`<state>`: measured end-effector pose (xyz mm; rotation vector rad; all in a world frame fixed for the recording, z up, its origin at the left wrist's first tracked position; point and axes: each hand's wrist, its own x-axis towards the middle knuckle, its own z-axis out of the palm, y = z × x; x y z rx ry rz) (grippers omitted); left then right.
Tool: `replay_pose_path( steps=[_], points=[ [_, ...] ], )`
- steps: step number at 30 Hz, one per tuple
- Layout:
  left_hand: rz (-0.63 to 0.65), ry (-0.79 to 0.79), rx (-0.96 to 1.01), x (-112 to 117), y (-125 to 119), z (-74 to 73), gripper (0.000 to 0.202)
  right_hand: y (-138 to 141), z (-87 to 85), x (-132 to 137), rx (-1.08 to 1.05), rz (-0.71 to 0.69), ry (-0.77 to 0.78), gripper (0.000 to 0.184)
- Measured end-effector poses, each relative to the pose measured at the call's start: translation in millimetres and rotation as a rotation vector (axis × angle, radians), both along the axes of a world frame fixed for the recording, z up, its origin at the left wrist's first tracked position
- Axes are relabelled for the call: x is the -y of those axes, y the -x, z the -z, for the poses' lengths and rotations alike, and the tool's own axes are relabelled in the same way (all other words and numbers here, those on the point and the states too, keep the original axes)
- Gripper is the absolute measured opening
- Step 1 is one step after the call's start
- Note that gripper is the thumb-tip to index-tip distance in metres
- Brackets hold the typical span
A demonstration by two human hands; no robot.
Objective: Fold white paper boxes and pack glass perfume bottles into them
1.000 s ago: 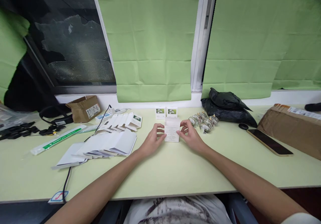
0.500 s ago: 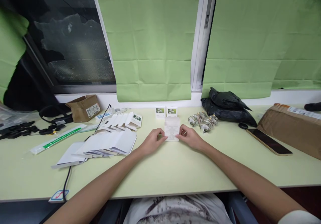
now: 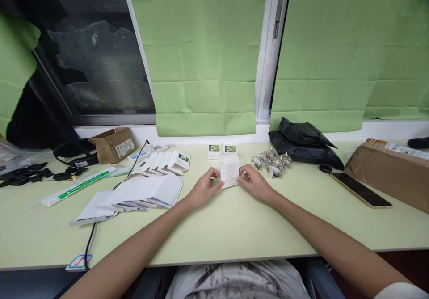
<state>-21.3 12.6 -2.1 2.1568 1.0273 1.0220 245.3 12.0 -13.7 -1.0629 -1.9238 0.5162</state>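
Two small picture-printed cartons point(image 3: 214, 149) stand upright just beyond the hands, apparently made up. One white text-printed carton point(image 3: 229, 172) is between the left hand point(image 3: 203, 189) and the right hand point(image 3: 255, 183). Both hands grasp it: each thumb touches near a lower corner, the other fingers curled at its side edges; how firmly they press, I cannot tell. Its text faces the person, and its long axis runs upward from the thumbs with a slight tilt; the upper end, pointing away from the wrists, seems unclosed. Judging by this, two cartons are formed and this one partly so. Many others, the fanned white cartons point(image 3: 144, 192) left of the left hand, look flat and unformed. Beyond the right hand, to its right, clear gold-topped baubles point(image 3: 275, 169) lie clustered, unboxed.
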Motion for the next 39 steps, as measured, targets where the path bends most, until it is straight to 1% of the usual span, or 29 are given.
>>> replay_pose_path(
  steps=[3, 6, 10, 12, 15, 18, 20, 23, 25, 27, 30, 35, 39],
  points=[
    [0.068, -0.021, 0.028, 6, -3, -4.8, 0.023, 0, 1.2, -1, 0.011, 0.006, 0.025, 0.025],
    [0.125, -0.068, 0.026, 11, -5, -9.9, 0.02, -1, 1.9, -1, 0.012, -0.003, 0.064, 0.037],
    [0.147, -0.121, 0.01, 15, -7, -12.9, 0.023, 2, -0.3, 2, -0.026, -0.035, 0.113, 0.048],
    [0.144, -0.127, 0.01, 16, -8, -12.8, 0.026, 5, -3.0, 5, -0.063, -0.089, 0.129, 0.049],
    [0.14, -0.12, 0.008, 17, -7, -13.2, 0.028, 7, -7.6, 9, -0.121, -0.175, 0.139, 0.042],
    [0.139, -0.11, -0.02, 19, -7, -15.6, 0.029, 7, -10.9, 11, -0.155, -0.194, 0.162, 0.038],
    [0.139, -0.104, -0.04, 20, -7, -17.1, 0.03, 7, -11.7, 13, -0.145, -0.177, 0.171, 0.037],
    [0.15, -0.096, -0.053, 21, -7, -17.4, 0.034, 7, -10.1, 12, -0.124, -0.128, 0.175, 0.04],
    [0.166, -0.093, -0.06, 21, -8, -16.1, 0.035, 8, -7.7, 10, -0.105, -0.066, 0.138, 0.038],
    [0.173, -0.095, -0.069, 20, -8, -14.0, 0.036, 6, -5.3, 5, -0.079, 0.006, 0.059, 0.034],
    [0.145, -0.099, -0.095, 18, -7, -10.3, 0.035, 2, -3.2, -4, -0.103, 0.1, 0.006, 0.037],
    [0.091, -0.118, -0.179, 13, -2, -5.8, 0.035, -5, -0.2, -19, -0.143, 0.187, 0.011, 0.038],
    [0.09, -0.133, -0.226, 10, 1, -3.9, 0.035, -8, 4.7, -29, -0.16, 0.205, 0.04, 0.041]
  ],
)
